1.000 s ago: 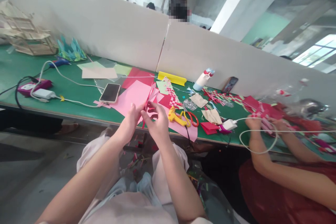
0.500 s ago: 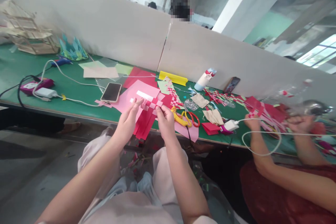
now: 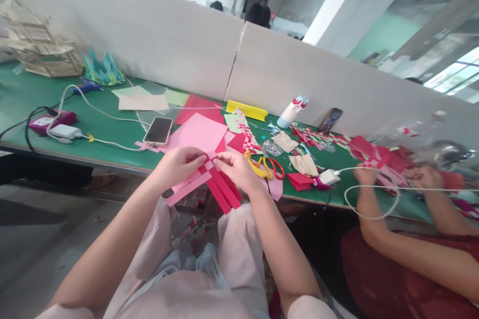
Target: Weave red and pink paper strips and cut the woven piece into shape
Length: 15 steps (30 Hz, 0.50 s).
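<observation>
Between my two hands, near the table's front edge, is a woven piece of red and pink paper strips [image 3: 220, 187], its loose strips hanging toward my lap. My left hand [image 3: 186, 164] pinches its upper left part between thumb and fingers. On the upper right, my right hand [image 3: 234, 165] closes its fingertips on the same weave. A light pink sheet [image 3: 198, 129] lies flat on the table just beyond my hands. Yellow-handled scissors [image 3: 262, 168] and a red-handled pair [image 3: 277, 168] rest right of my right hand.
A phone [image 3: 158, 131] lies left of the pink sheet on the green table [image 3: 112, 134]. Farther back are a folded yellow paper [image 3: 247, 110] and a bottle [image 3: 292, 112]. At the right, another person's hands [image 3: 364, 174] hold red and pink strips, with a white cable nearby.
The woven paper has come off the pink sheet toward me and turned, its strips now hanging over the edge. Both my hands have moved closer together and grip its top.
</observation>
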Available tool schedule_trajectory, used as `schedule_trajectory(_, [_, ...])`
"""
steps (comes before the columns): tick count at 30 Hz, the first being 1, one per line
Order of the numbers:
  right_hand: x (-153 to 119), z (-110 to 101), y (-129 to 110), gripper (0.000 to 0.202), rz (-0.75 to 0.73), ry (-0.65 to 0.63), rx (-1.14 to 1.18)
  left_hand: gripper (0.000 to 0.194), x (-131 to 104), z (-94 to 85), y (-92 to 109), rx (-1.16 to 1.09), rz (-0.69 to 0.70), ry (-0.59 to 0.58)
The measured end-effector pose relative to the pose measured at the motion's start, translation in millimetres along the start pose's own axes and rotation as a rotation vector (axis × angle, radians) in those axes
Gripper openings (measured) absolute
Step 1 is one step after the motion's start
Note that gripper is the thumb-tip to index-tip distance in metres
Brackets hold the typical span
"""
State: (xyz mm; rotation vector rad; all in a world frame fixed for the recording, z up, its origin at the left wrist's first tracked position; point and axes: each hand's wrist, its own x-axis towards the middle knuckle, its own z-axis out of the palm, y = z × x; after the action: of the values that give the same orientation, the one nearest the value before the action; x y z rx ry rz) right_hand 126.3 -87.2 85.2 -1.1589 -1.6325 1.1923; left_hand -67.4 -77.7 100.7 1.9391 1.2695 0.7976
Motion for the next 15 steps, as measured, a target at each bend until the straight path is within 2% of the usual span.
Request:
schedule_trajectory(3, [1.5, -4.1, -4.1, 0.027, 0.031, 0.004, -0.066, 0.039, -0.9, 1.6, -4.5, -0.061, -0.08, -0.04])
schedule_trajectory(7, [3.5, -12.1, -4.5, 0.031, 0.045, -0.015, -0.114, 0.036, -2.8, 3.4, -10.7, -0.156, -0.16, 0.015])
schedule_trajectory(15, [12.4, -21.0, 14.0, 0.029, 0.144, -0.041, -0.041, 0.039, -2.6, 7.7, -30.1, -0.402, -0.227, 0.073])
